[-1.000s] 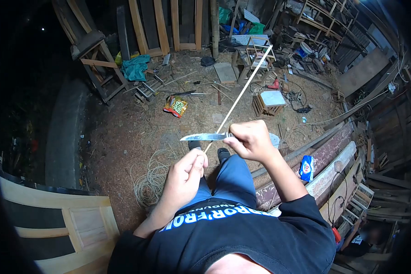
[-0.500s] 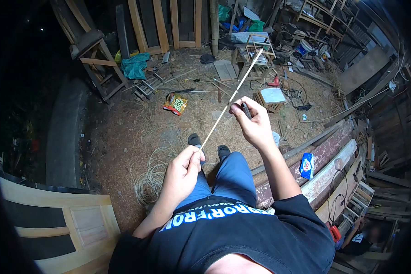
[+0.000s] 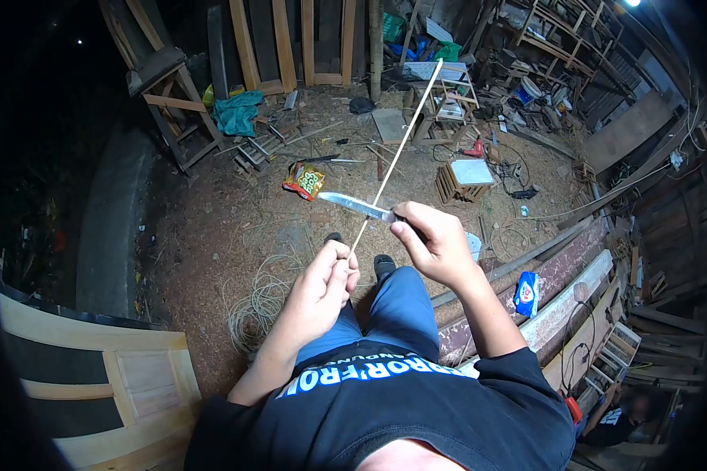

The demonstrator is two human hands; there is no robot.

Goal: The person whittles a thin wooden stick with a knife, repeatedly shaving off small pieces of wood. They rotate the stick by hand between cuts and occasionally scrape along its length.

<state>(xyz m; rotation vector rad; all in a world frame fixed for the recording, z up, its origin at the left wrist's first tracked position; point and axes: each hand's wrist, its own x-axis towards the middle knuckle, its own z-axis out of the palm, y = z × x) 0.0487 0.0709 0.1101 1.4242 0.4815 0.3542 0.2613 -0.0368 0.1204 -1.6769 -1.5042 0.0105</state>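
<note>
Left hand [image 3: 322, 286] pinches thin pale cane strip's [image 3: 397, 153] lower end; right hand [image 3: 436, 243] grips steel-bladed knife [image 3: 357, 206], edge touching strip, open air ahead

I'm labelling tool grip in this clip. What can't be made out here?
Head view only.
The knife handle: hidden inside the right hand.
Near end of the strip: covered by the left hand.
Whether blade touches strip: too small to tell.
Far left ground: lost in darkness.

Bright metal, pale wood.
My knife [image 3: 353, 205] had a shiny, smooth metal blade; the strip [image 3: 397, 153] looked like matt, pale wood, over rough, sawdust-strewn ground [image 3: 212, 228].
</note>
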